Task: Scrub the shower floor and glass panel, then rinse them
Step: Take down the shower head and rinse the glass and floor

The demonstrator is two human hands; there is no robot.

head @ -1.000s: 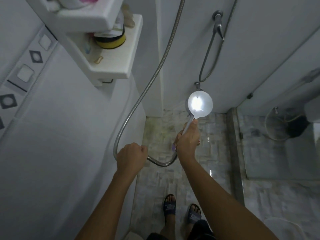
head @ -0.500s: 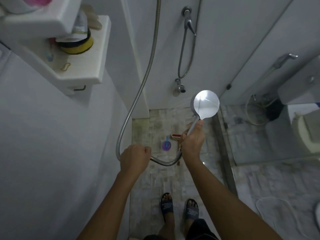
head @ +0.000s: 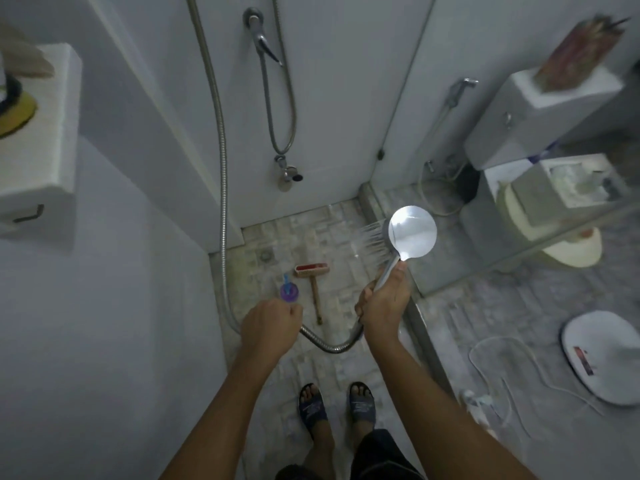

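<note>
My right hand (head: 384,299) grips the handle of a chrome shower head (head: 412,232), held over the right side of the shower floor (head: 304,237). Water sprays from its face toward the left. My left hand (head: 268,323) is curled round the metal hose (head: 329,344) near its low loop. A red-bristled scrub brush with a wooden handle (head: 313,282) lies on the mosaic floor beside a purple bottle (head: 288,291). The glass panel (head: 519,168) stands to the right of the shower head.
A white wall shelf (head: 38,133) juts out at upper left. A wall tap with a looped hose (head: 277,98) is at the back. Beyond the glass stand a toilet (head: 540,216), a bidet sprayer (head: 460,88) and a white scale (head: 602,355). My sandalled feet (head: 336,403) stand on the floor.
The view has swung right and down, showing the toilet and scale. The shower head has moved right toward the glass panel, and water now sprays from it. Both hands keep their hold.
</note>
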